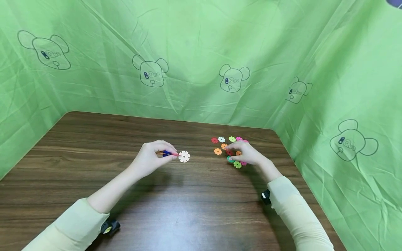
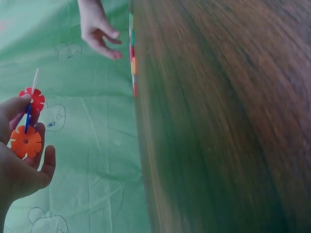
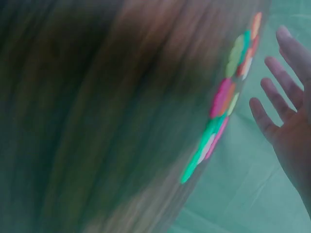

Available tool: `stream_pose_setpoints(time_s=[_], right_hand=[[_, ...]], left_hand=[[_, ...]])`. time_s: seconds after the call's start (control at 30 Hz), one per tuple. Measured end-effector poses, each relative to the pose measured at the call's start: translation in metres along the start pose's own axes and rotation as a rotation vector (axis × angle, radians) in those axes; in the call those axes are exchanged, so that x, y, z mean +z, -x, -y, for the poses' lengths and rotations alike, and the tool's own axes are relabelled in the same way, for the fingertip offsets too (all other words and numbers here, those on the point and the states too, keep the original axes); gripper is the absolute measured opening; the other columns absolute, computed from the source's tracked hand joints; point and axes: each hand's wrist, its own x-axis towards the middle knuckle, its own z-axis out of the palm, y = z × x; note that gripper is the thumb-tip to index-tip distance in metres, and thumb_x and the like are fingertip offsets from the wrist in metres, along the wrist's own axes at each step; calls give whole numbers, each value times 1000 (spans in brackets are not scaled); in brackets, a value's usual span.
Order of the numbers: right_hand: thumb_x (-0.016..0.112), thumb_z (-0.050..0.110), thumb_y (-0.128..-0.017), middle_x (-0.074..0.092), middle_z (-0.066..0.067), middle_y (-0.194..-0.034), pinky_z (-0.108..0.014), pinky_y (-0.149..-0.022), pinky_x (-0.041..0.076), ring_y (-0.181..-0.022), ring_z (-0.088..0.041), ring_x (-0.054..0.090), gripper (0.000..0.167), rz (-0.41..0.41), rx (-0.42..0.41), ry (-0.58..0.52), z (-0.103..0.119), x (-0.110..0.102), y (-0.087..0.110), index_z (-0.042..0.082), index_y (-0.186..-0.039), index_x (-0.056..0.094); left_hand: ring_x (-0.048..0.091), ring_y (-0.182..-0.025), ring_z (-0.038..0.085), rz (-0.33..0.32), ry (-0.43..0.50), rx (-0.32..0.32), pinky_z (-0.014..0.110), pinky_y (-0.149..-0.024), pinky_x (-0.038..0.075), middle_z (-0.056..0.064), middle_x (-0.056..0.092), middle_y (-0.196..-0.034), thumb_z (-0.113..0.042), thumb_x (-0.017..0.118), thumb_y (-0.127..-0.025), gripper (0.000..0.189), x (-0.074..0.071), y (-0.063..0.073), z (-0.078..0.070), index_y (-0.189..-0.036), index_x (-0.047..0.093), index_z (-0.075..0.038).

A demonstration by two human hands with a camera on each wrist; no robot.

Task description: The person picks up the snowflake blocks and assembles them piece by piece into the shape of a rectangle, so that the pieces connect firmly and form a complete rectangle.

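My left hand (image 1: 154, 158) pinches a small chain of interlocked flower-shaped notched discs, held above the table. In the chain are an orange disc (image 2: 25, 141), a blue disc (image 1: 166, 153) seen nearly edge-on, a red disc (image 2: 38, 101) and a white disc (image 1: 184, 156) at the end towards the right. Over the scattered loose discs at the right, my right hand (image 1: 249, 153) hovers with its fingers spread, apart from them and holding nothing. Among those discs are an orange disc (image 1: 218, 151), a light green disc (image 1: 237, 165) and a red disc (image 1: 214, 140).
A brown wood-grain table (image 1: 188, 202) lies under both hands. Green curtains (image 1: 194, 42) with printed bear heads rise behind it and at the sides. Further discs, such as a white disc (image 1: 221, 139), lie flat near the far right part of the table.
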Motion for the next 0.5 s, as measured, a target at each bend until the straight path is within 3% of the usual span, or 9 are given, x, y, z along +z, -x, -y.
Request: stream_pose_setpoints(time_s=[0.2,0.33,0.5], right_hand=[[79,22,-77,63,-9,-114,-48,-95,42,-109,-27,53,44,77,-33,52,-17,3,7,10,-117,67],[80,23,-76,59,-11,-112,-47,-89,45,-105,-27,53,40,75,-11,68,-21,5,9,11,-112,70],[79,20,-76,60,-11,-111,-48,-91,44,-106,-28,53,32,67,-1,37,-23,6,7,11,-106,73]], left_hand=[[62,-85,5,9,-8,4,19,-69,51,-9,69,-90,-14,78,-77,12,-2,0,1,-82,75,-24],[62,-85,4,7,-22,5,19,-70,50,-10,69,-90,-17,78,-78,9,-3,0,0,-83,75,-25],[62,-85,6,6,-13,-5,20,-70,49,-10,69,-90,-20,78,-78,7,-4,0,0,-83,75,-24]])
